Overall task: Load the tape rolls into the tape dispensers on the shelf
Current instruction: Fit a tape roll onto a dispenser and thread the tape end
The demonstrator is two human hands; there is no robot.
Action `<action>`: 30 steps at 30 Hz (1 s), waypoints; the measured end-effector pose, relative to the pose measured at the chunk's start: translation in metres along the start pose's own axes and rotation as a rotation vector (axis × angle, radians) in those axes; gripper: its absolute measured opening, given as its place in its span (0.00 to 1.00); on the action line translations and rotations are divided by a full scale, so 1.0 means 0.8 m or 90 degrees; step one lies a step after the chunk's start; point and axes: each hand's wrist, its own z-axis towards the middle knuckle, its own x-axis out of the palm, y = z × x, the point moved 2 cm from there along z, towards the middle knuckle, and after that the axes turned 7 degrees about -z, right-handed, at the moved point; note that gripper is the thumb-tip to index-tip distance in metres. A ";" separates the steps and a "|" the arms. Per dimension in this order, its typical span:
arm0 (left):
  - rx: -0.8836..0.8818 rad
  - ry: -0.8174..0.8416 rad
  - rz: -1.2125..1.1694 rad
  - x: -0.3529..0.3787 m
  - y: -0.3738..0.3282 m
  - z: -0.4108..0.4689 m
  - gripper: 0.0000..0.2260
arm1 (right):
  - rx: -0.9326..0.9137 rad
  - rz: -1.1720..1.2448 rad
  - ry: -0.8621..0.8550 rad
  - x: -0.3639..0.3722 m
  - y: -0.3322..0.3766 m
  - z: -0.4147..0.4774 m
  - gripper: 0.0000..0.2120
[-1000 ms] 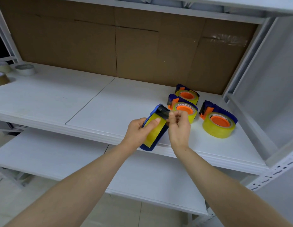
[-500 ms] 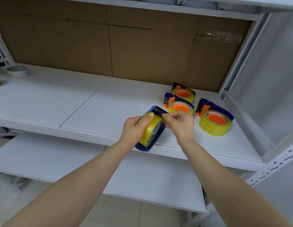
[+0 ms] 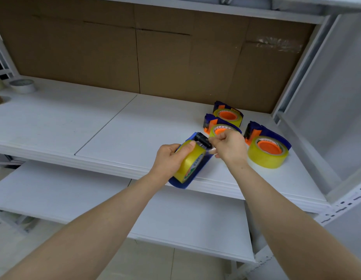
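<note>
My left hand (image 3: 171,158) grips a yellow tape roll (image 3: 188,161) seated in a blue tape dispenser (image 3: 195,174) at the front edge of the white shelf (image 3: 115,138). At the dispenser's black roller end, my right hand (image 3: 229,145) pinches the clear loose end of the tape. Three more blue-and-orange dispensers lie flat on the shelf with yellow rolls in them: one at the back (image 3: 228,115), one (image 3: 213,126) partly hidden behind my right hand, one at the right (image 3: 266,149).
Loose tape rolls (image 3: 23,85) sit at the shelf's far left. A cardboard sheet (image 3: 135,57) lines the back. A white upright panel (image 3: 327,98) closes off the right side, and a lower shelf (image 3: 74,195) lies below the working shelf.
The dispenser has tipped so the roll's curved face and side label show. My right hand has moved right, drawing the tape end past the roller. The camera has shifted a little.
</note>
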 end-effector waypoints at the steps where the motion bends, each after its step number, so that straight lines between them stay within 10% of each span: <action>1: 0.003 0.010 0.007 0.001 0.000 0.000 0.18 | -0.016 -0.051 -0.009 -0.002 0.001 0.001 0.13; 6: -0.006 0.034 0.013 0.001 -0.001 0.003 0.18 | -0.098 -0.233 -0.035 -0.011 0.003 0.008 0.12; 30: -0.085 0.257 0.081 -0.025 -0.015 0.012 0.15 | -0.186 -0.211 -0.011 -0.012 0.007 0.032 0.09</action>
